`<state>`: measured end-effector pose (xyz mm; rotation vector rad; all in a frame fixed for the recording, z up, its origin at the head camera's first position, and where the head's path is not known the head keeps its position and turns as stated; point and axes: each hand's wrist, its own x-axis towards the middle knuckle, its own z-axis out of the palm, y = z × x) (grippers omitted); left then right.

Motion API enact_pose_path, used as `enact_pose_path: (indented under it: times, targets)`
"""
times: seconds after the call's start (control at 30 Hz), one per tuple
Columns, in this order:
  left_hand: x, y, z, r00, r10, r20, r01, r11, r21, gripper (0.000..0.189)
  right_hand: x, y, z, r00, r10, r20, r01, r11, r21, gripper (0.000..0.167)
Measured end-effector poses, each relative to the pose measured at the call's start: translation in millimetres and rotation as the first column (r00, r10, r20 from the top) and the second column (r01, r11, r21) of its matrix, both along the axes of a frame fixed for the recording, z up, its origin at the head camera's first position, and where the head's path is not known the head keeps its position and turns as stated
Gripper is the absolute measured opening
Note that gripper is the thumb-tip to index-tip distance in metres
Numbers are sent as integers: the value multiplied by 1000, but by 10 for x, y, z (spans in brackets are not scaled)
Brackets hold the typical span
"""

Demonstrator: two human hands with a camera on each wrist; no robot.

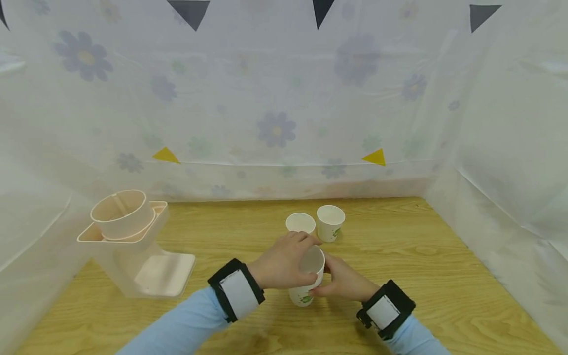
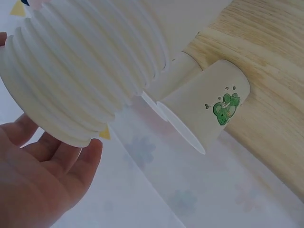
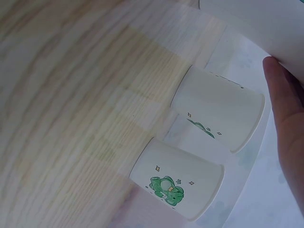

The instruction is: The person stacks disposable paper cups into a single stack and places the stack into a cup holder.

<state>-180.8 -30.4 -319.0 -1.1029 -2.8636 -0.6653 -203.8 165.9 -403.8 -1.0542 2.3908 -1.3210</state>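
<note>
A stack of nested white paper cups (image 1: 302, 297) stands at the front middle of the wooden table. My left hand (image 1: 281, 261) holds it by the upper rims, fingers over the far side and thumb on the near side. Lower down, my right hand (image 1: 343, 282) grips the stack from the right between thumb and fingers. The left wrist view shows the stacked rims as ridges (image 2: 80, 66), with fingertips on the outermost rim. Just behind the hands are two single paper cups, one on the left (image 1: 300, 223) and one on the right (image 1: 330, 224), both upright with green printed cartoons.
On the left of the table stands a cream-coloured plastic stand (image 1: 166, 273) with a round cup-like container (image 1: 126, 222) on top. A pale flowered curtain (image 1: 275, 98) closes off the back, and white sheeting (image 1: 514, 197) hangs along the right side.
</note>
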Motion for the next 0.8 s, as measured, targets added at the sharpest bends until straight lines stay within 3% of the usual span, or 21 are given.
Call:
enact_pose_path:
  times: [0.27, 0.37, 0.57, 0.8]
  targets:
    - [27, -10, -20, 996, 88, 1, -88, 995, -37, 63, -8, -6, -6, 1000, 1, 17, -1, 1000, -15, 67]
    - [23, -11, -18, 996, 92, 10, -91, 995, -37, 64, -10, -5, -10, 1000, 4, 12, -4, 1000, -24, 66]
    - [-28, -26, 12, 997, 28, 68, -24, 998, -57, 61, -8, 5, -21, 1000, 16, -3, -16, 999, -35, 66]
    - [-86, -69, 34, 988, -52, 147, 62, 996, -62, 59, -12, 11, -16, 1000, 14, 2, -14, 1000, -21, 67]
